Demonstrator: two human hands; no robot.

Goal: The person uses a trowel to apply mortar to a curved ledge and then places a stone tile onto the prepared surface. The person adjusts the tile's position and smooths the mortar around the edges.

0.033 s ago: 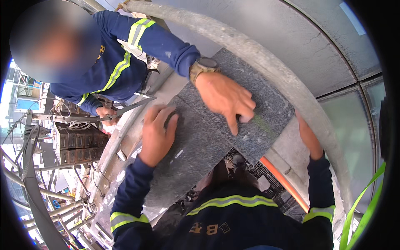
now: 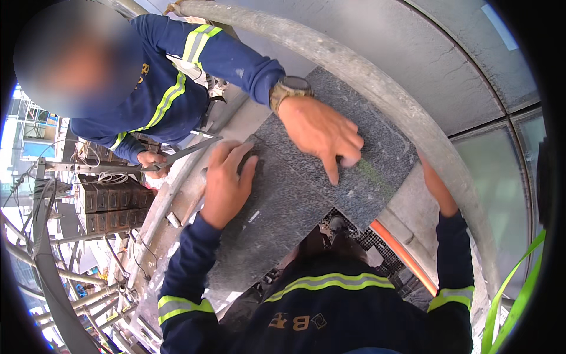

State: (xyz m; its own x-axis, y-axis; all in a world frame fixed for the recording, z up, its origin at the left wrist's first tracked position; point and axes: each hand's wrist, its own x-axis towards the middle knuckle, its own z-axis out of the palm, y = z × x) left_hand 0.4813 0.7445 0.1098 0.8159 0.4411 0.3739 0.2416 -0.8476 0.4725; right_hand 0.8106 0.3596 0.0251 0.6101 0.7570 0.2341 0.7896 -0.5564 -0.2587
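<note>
- left grip (image 2: pixel 227 186) rests fingers apart on the near slab (image 2: pixel 277 215), clamped on nothing; my right grip (image 2: pixel 437 187) is partly hidden at the curved pipe (image 2: pixel 377 81), so i can't tell how its fingers stand.
- far slab (image 2: pixel 378 137) lies just beside the pipe, under a co-worker's pointing hand (image 2: pixel 321 133); the near slab is farther from the pipe.
- if my light, flat touch slips on dust, the near slab could slide; i can't see what bears its lower edge.
- should either slab shift, that pointing finger, near the seam, could get pinched.
- both slabs: dark grey, speckled, straight-edged stone; the pipe: pale, rough, round.
</note>
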